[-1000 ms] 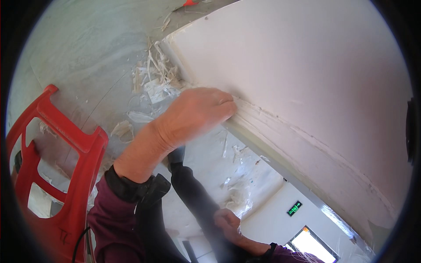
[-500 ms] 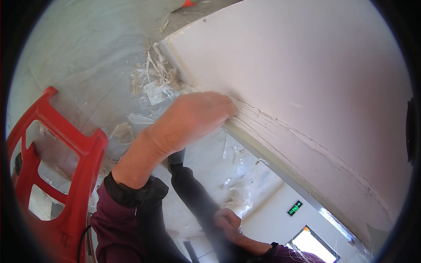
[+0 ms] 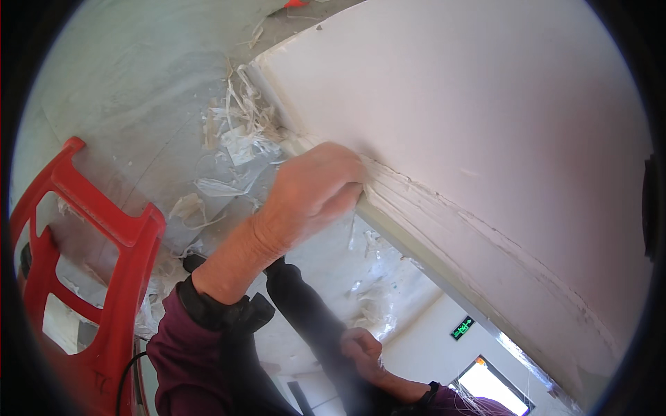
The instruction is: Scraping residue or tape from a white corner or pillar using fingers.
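My left hand (image 3: 319, 182) is closed at the lower edge of a white wall panel (image 3: 444, 104). Its fingers grip a pale, creased strip of film (image 3: 409, 196) that runs along this edge, with folds gathering toward the fingers. The fingertips are partly hidden and slightly blurred. Lower down, my right hand (image 3: 362, 351) rests curled on my dark trouser leg (image 3: 305, 305). Its fingers are folded in, and whatever they may hold is hidden.
A red plastic stool (image 3: 111, 222) stands at the left. Torn pale scraps (image 3: 246, 128) are heaped by the panel's corner, with more scattered over the grey floor (image 3: 132, 104). A green lit sign (image 3: 462, 328) and a bright window (image 3: 489, 388) show at lower right.
My left hand has turned at the wrist and shifted slightly left, its fingers more curled, with the film more creased beside it. My right hand stays on the leg.
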### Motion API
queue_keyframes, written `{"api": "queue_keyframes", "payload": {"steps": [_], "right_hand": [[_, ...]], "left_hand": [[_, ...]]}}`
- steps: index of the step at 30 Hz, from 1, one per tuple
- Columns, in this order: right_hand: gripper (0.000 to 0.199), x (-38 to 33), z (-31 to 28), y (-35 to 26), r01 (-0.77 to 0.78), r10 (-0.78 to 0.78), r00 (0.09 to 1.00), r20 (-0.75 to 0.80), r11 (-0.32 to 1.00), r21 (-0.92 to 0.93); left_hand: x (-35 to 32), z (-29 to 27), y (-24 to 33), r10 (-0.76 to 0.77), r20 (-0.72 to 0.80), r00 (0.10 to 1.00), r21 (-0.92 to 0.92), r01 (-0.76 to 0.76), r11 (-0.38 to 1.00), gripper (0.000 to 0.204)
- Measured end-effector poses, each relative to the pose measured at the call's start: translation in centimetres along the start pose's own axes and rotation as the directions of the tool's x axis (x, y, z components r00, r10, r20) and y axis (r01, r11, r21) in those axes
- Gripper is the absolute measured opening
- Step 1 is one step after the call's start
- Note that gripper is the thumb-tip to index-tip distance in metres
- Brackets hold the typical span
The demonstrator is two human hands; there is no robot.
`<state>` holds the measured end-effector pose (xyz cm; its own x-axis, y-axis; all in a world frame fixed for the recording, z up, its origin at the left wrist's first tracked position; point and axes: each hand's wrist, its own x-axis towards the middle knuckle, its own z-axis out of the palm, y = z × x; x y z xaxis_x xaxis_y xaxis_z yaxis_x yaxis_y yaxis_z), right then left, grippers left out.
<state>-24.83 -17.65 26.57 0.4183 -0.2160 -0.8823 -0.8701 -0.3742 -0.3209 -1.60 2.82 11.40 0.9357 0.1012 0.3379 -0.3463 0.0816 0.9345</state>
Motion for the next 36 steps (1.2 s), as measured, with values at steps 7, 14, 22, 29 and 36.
{"api": "queue_keyframes", "payload": {"steps": [7,14,22,29,36], "right_hand": [[0.012,0.1,-0.1,-0.1,-0.017,0.016,1.0,0.027,1.0,0.026],[0.013,0.3,-0.2,-0.4,-0.032,0.032,0.999,0.043,0.999,-0.015],[0.01,0.3,-0.2,-0.3,0.012,-0.01,0.999,0.048,0.999,-0.04],[0.012,0.3,-0.2,0.1,0.006,-0.005,1.0,0.031,1.0,-0.029],[0.014,0.4,0.0,-0.1,0.01,-0.007,0.999,0.054,0.998,-0.059]], "left_hand": [[0.5,-1.5,0.3,0.0,0.144,0.99,0.023,-0.004,1.0,0.031],[2.0,-2.2,0.7,0.142,0.302,0.943,0.193,-0.206,0.959,0.031],[0.7,-0.7,0.5,0.06,0.095,0.994,0.041,-0.064,0.997,0.031],[0.3,-0.9,0.6,0.036,0.051,0.998,0.045,-0.038,0.998,0.031],[2.0,-2.2,1.0,0.132,0.291,0.948,0.182,-0.19,0.965,0.027]]}}
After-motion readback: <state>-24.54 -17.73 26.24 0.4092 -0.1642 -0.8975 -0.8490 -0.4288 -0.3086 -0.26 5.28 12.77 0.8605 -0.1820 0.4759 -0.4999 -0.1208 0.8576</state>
